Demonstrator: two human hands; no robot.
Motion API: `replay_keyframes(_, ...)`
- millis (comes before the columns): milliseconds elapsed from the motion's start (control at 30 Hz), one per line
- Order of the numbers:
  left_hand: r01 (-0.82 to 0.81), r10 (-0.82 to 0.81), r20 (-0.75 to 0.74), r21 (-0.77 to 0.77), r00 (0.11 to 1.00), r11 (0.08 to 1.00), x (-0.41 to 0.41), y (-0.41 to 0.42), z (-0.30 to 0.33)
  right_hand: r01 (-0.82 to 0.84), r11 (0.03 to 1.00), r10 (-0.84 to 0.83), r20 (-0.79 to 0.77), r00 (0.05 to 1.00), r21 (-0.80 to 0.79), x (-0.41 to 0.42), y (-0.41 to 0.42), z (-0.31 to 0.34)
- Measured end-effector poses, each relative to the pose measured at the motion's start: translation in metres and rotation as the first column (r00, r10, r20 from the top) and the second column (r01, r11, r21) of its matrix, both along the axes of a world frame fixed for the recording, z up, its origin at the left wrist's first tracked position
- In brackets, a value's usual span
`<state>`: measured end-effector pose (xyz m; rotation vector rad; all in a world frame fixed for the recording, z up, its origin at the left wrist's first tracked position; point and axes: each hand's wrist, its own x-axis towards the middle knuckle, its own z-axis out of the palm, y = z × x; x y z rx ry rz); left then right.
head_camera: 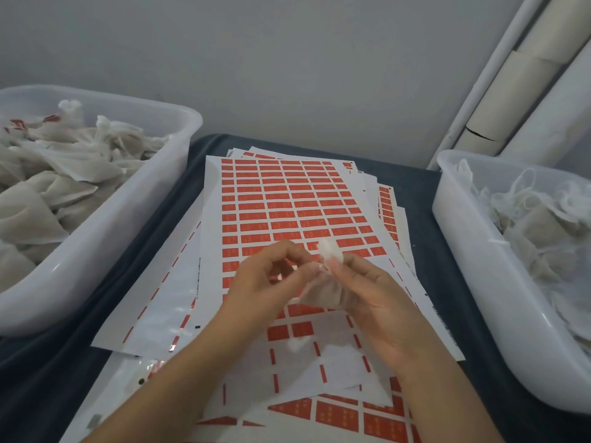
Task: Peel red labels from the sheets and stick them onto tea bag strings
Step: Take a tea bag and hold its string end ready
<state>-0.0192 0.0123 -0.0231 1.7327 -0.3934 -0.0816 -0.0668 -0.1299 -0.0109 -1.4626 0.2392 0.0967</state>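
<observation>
Right hand (377,292) grips a tea bag (329,292) by its gathered neck, above the label sheets (287,199). Left hand (268,279) curled, fingertips pinching at the neck; what they hold is blurred. Sheets stacked on dark table (425,199). Left tub (105,219) holds labelled bags, right tub (473,238) unlabelled ones

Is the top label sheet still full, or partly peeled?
Partly peeled: the white top sheet of red rectangular labels shows full rows at its far end, while bare backing with only red dashes lies nearest the person.
</observation>
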Motion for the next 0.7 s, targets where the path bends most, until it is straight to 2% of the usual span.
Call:
replay_keyframes(33,0.039,-0.077,-0.259,-0.149,0.963,0.988,0.003,0.004,0.003,-0.019,0.999,0.019,-0.002,1.000,-0.046,0.000,-0.001,-0.001)
replay_keyframes(67,0.024,-0.183,-0.468,-0.324,0.864,0.946,0.006,0.008,0.006,-0.044,0.996,0.044,-0.008,0.999,-0.078,0.001,-0.001,-0.001)
replay_keyframes(100,-0.047,-0.288,-0.593,-0.484,0.752,0.874,0.009,0.013,0.007,-0.075,0.992,0.074,-0.016,0.997,-0.101,0.001,-0.001,-0.001)
replay_keyframes(133,-0.132,-0.375,-0.649,-0.593,0.662,0.794,0.011,0.015,0.008,-0.104,0.987,0.102,-0.022,0.994,-0.121,0.000,0.000,-0.002)
replay_keyframes(200,-0.245,-0.468,-0.659,-0.697,0.590,0.674,0.013,0.019,0.009,-0.142,0.981,0.139,-0.031,0.990,-0.134,0.001,0.001,-0.004)
replay_keyframes(467,-0.267,-0.455,-0.531,-0.809,0.715,0.525,0.020,0.029,0.014,-0.185,0.982,0.185,-0.012,0.983,-0.039,0.004,0.004,-0.004)
replay_keyframes(500,-0.248,-0.455,-0.517,-0.813,0.725,0.527,0.020,0.027,0.012,-0.185,0.982,0.185,-0.008,0.983,-0.037,0.004,0.004,-0.005)
replay_keyframes(633,-0.104,-0.414,-0.488,-0.734,0.769,0.671,0.022,0.019,0.007,-0.150,0.985,0.151,0.003,0.989,-0.088,0.003,0.001,-0.008)
replay_keyframes(700,-0.068,-0.407,-0.460,-0.724,0.789,0.686,0.022,0.019,0.008,-0.125,0.981,0.130,0.022,0.991,-0.148,0.005,-0.002,-0.009)
